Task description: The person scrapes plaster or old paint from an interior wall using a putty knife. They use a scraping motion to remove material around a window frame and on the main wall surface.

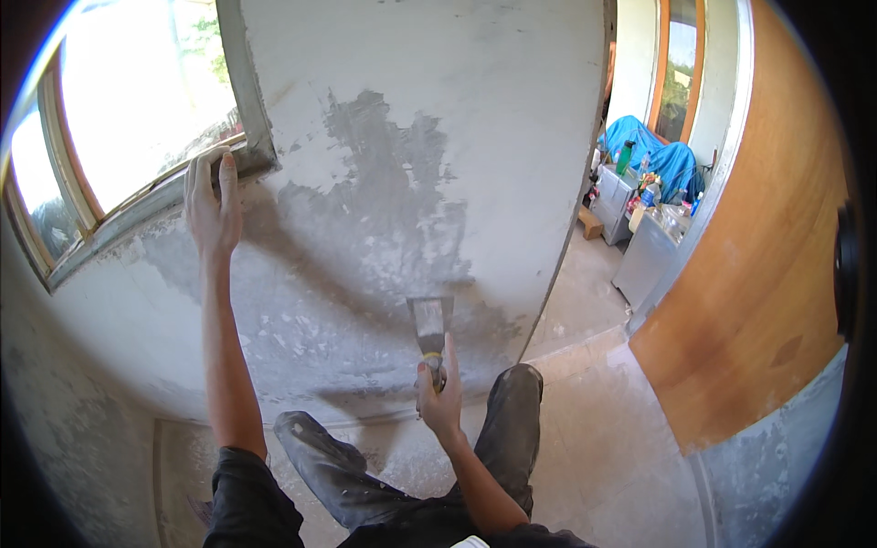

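My right hand (440,395) is wrapped round the handle of a putty knife (429,321), its wide metal blade pointing up. The blade lies against or very close to the lower wall (512,183), which has grey patches among white, partly scraped paint. Higher up on the left, my left hand (215,196) rests on the corner of the window sill (164,187), fingers stretched out and thumb apart, with nothing in it. Whether the blade presses on the wall cannot be seen.
An orange-brown wooden door (749,274) stands open on the right. Through the doorway are grey cabinets (650,251) with bottles and a blue tarp (644,142) behind. The wall's edge borders the doorway. Below me is a dusty floor (594,438).
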Demonstrator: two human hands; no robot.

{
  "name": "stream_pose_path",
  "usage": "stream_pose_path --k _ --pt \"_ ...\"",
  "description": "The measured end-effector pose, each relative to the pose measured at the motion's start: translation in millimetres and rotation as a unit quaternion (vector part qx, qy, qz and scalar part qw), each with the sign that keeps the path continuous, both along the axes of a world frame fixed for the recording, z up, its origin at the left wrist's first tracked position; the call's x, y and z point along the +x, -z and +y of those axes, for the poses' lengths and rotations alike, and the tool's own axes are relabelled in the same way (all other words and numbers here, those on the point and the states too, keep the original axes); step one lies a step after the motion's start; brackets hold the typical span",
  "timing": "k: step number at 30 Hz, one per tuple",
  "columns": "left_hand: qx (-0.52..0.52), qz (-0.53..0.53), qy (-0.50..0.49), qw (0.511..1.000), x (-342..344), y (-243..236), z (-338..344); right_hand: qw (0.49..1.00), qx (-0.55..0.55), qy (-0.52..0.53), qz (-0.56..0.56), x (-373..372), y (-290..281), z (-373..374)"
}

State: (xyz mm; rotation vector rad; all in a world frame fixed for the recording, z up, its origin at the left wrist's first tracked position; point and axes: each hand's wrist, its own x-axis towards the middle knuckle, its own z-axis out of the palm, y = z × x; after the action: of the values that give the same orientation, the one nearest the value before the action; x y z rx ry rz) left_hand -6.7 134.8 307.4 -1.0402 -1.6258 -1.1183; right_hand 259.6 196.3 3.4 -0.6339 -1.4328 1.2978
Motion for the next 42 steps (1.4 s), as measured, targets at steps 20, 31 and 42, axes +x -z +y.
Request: stream_pose_path --k 20,31,42 --pt "0.026 -0.001 0.001 1.000 5 -2 3 0.987 0.132 0.039 -0.079 -27 -131 54" --pt "0.034 0.022 -0.013 0.999 0 1 8 0.976 0.172 0.068 -0.114 -22 -147 63" --pt "0.004 -0.007 0.004 1.000 -1 4 8 0.984 0.170 0.047 0.014 -45 -191 73"
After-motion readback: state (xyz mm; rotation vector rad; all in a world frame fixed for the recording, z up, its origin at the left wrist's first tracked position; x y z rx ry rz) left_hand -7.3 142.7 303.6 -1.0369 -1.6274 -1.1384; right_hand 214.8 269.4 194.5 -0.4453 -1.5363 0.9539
